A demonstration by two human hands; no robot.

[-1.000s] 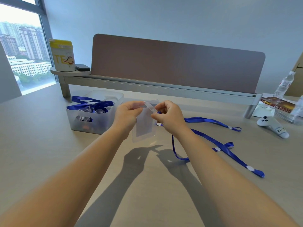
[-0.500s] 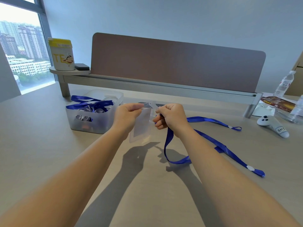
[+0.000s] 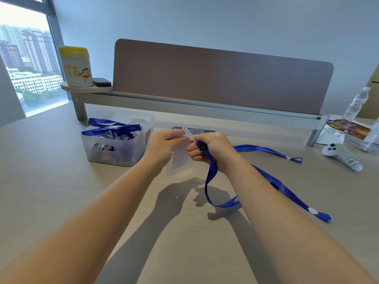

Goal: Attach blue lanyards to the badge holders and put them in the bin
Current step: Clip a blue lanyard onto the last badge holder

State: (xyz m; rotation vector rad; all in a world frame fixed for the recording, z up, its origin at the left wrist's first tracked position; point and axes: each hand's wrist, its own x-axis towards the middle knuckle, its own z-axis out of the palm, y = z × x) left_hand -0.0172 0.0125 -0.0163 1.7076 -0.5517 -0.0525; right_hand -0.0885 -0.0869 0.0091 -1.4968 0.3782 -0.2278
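A clear badge holder [image 3: 180, 160] hangs upright above the middle of the tabletop [image 3: 51, 181], its long axis running top to bottom and its slotted tab [image 3: 187, 131] pointing up and toward the far edge. The left hand [image 3: 162, 146] pinches the holder's upper edge between thumb and fingers, the rest of the hand curled. The right hand [image 3: 213, 148] is closed around the end of a blue lanyard [image 3: 211, 177], with the black clip piece [image 3: 202, 148] showing between its bent fingers right beside the tab; whether the clip is through the slot cannot be told.

From that fist the lanyard drops to the tabletop, loops under the right forearm, and stretches in two strands toward the right edge, one ending in a small loop [image 3: 296, 159], the other in a tip with a white dot [image 3: 312, 211].

Toward the far left sits a frosted bin [image 3: 123, 152] holding more blue lanyards and holders. A white controller [image 3: 340, 154] lies near the right edge. Along the far edge runs a divider panel [image 3: 221, 78] on a rail, with a yellow-lidded canister [image 3: 77, 66] on its left shelf. A water bottle [image 3: 356, 103] stands at the far right corner.
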